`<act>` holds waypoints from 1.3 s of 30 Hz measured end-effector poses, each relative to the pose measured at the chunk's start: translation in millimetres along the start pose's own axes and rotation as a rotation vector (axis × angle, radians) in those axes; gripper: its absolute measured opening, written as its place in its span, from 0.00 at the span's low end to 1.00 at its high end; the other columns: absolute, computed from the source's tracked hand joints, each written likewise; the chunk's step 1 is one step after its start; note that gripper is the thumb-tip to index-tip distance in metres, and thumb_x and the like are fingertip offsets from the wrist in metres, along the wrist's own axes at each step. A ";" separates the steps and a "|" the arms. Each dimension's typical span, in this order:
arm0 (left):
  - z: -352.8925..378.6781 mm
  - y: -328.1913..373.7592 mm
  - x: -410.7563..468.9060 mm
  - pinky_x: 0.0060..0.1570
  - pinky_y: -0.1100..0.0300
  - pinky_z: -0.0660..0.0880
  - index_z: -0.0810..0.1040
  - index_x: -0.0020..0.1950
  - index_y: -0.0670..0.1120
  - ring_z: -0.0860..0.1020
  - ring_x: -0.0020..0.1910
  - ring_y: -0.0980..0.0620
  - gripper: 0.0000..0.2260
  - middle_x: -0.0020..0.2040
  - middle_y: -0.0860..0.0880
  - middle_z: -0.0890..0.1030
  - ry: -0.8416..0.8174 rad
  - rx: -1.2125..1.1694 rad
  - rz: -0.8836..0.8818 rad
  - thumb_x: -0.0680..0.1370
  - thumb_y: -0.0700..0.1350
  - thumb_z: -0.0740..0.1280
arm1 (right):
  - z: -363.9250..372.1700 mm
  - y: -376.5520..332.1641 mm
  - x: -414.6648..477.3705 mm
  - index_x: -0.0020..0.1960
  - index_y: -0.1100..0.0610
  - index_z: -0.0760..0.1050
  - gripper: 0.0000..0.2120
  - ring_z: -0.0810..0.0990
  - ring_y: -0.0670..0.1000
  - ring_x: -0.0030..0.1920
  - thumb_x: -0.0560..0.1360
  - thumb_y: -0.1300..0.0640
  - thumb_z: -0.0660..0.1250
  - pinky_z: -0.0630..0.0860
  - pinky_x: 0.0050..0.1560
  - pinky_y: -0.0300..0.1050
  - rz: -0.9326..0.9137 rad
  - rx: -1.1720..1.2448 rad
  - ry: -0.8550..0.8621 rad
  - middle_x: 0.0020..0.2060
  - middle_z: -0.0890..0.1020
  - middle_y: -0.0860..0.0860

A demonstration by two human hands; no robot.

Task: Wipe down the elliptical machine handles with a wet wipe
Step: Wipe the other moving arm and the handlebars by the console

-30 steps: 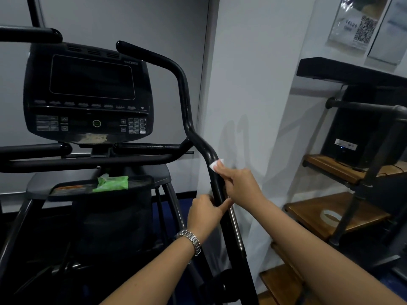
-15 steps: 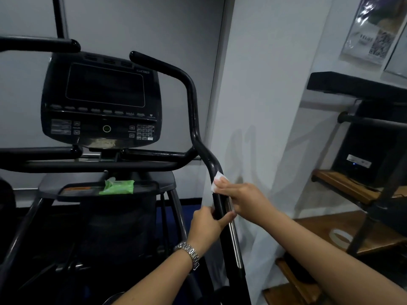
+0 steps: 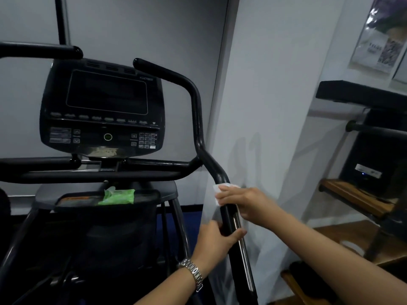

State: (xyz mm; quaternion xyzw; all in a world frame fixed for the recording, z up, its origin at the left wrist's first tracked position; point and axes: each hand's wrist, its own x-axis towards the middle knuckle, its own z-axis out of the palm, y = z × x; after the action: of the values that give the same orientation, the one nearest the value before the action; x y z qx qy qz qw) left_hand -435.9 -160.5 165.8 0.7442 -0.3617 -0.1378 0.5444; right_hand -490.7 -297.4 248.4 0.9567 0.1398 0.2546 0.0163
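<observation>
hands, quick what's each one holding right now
Left hand: curled round the handle, below the right hand.
Right hand: pinching the wipe against the same handle.

From my feed I see a dark console [image 3: 105,111] with its screen blank and a small ring lit among its buttons. Below it, a green packet [image 3: 117,197] lies on a black tray [image 3: 72,200]. A white pillar [image 3: 264,84] stands to the right. Past it, a black box [image 3: 374,168] showing a tiny blue light sits on a wooden shelf [image 3: 352,197], with glossy posters [image 3: 378,40] on the wall above.
</observation>
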 end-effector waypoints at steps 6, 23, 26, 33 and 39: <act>-2.7 -5.8 8.8 0.31 0.61 0.79 0.78 0.40 0.48 0.80 0.29 0.56 0.19 0.34 0.48 0.83 -0.059 -0.036 0.009 0.66 0.63 0.73 | 1.8 6.7 22.5 0.50 0.55 0.81 0.18 0.73 0.46 0.64 0.65 0.72 0.71 0.81 0.47 0.51 0.114 0.013 0.040 0.56 0.82 0.46; -4.3 0.2 3.8 0.30 0.63 0.77 0.77 0.37 0.48 0.77 0.28 0.58 0.18 0.33 0.51 0.81 -0.059 0.025 0.008 0.68 0.62 0.73 | 5.5 -14.9 -10.2 0.51 0.58 0.83 0.18 0.72 0.41 0.64 0.68 0.67 0.61 0.67 0.64 0.31 0.283 0.233 0.116 0.56 0.80 0.47; -3.8 4.7 1.0 0.26 0.65 0.71 0.73 0.34 0.48 0.75 0.26 0.58 0.18 0.30 0.52 0.78 -0.042 0.076 0.004 0.69 0.61 0.72 | 5.6 -8.7 -0.8 0.50 0.59 0.84 0.17 0.74 0.42 0.62 0.69 0.70 0.60 0.67 0.65 0.32 0.306 0.296 0.153 0.55 0.82 0.50; -4.6 11.2 -0.2 0.26 0.65 0.73 0.78 0.40 0.43 0.74 0.25 0.59 0.20 0.31 0.51 0.78 -0.034 0.069 -0.042 0.69 0.60 0.73 | 15.3 0.0 29.9 0.54 0.54 0.82 0.22 0.74 0.39 0.63 0.71 0.74 0.60 0.65 0.63 0.27 0.569 0.460 0.287 0.58 0.79 0.44; -2.4 14.8 -5.0 0.24 0.66 0.69 0.69 0.32 0.48 0.72 0.23 0.60 0.19 0.29 0.53 0.75 -0.014 0.068 -0.058 0.70 0.59 0.73 | 22.6 -19.6 -1.6 0.53 0.59 0.82 0.23 0.74 0.41 0.61 0.68 0.78 0.60 0.67 0.61 0.25 0.487 0.431 0.349 0.56 0.78 0.44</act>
State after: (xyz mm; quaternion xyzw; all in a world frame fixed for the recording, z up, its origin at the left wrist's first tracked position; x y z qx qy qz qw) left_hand -443.7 -157.6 179.2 0.7714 -0.3480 -0.1464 0.5122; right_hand -486.0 -278.1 225.9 0.8856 -0.0409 0.3752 -0.2706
